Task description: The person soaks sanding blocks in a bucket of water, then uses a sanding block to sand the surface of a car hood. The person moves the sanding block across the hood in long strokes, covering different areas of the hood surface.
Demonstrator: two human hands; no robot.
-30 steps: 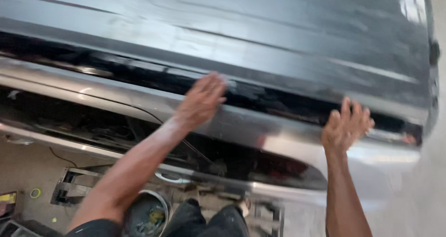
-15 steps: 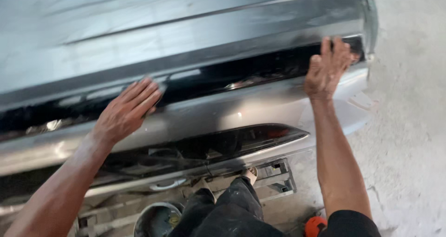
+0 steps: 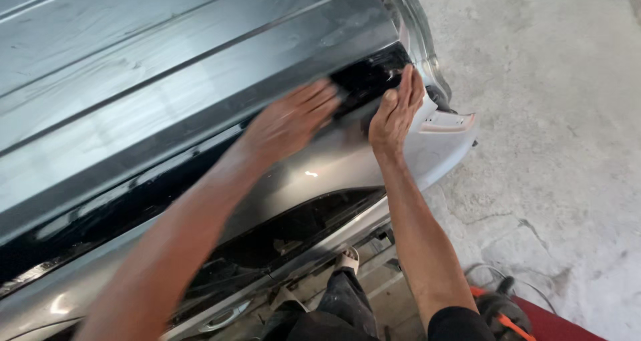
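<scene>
Car door panel (image 3: 200, 100) fills most of the head view, lying roughly flat and running from lower left to upper right. Outer skin is dark grey with long pressed creases and dull, streaky patches; a glossy black band (image 3: 370, 80) runs along under it, then a silver lower section (image 3: 314, 174) with a bright glint and a dark recessed opening below that.

Left hand (image 3: 290, 120): flat on the panel, palm down, fingers open and stretched toward the black band near the right end. Motion-blurred, so I can't tell how firmly it presses.

Right hand (image 3: 395, 110): just beside the left, nearly touching it, fingers together and extended, laid on the edge where the black band meets the silver section. Not gripping anything, open contact only.

Right end of the panel ends in a pale silver corner piece (image 3: 444, 124) hanging over the concrete floor (image 3: 554, 114). Floor is grey, cracked and stained.

Below the panel edge: the person's dark trouser leg (image 3: 340, 301) and a sandalled foot (image 3: 347, 257). Lower right, something red with an orange strap (image 3: 507, 321), probably a tool or stool, partly cut off.
</scene>
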